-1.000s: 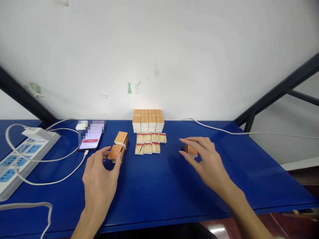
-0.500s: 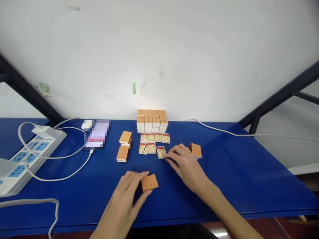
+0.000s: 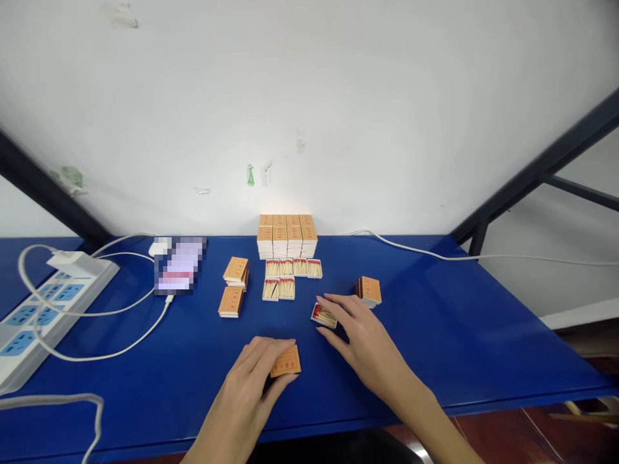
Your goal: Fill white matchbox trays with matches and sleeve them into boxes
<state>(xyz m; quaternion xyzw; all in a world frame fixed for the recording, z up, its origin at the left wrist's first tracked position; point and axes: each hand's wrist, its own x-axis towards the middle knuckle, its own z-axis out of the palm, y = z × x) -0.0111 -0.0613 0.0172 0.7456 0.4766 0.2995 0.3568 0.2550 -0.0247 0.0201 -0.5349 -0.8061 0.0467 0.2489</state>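
Note:
An orange matchbox sleeve [image 3: 285,362] is pinched between the thumb and fingers of my left hand [image 3: 258,377], low over the blue table. My right hand [image 3: 360,332] grips a white tray of red-tipped matches [image 3: 324,316] by its sides, with the tray turned at a slant. Beyond it, several open trays of matches [image 3: 286,268] lie in two rows, in front of a block of stacked matchboxes [image 3: 287,235]. A gap of blue table separates the sleeve from the tray in my right hand.
Small matchbox stacks stand at the left [image 3: 231,301] and right [image 3: 369,290]. Further left are a phone [image 3: 181,264] with a cable and a white power strip [image 3: 53,309]. Another white cable [image 3: 435,255] runs along the table's back right. Dark metal bars slope at both sides.
My right hand has taken hold of the nearest tray of matches, pulled it away from the rows towards me and turned it. My left hand still holds the sleeve, now turned slightly.

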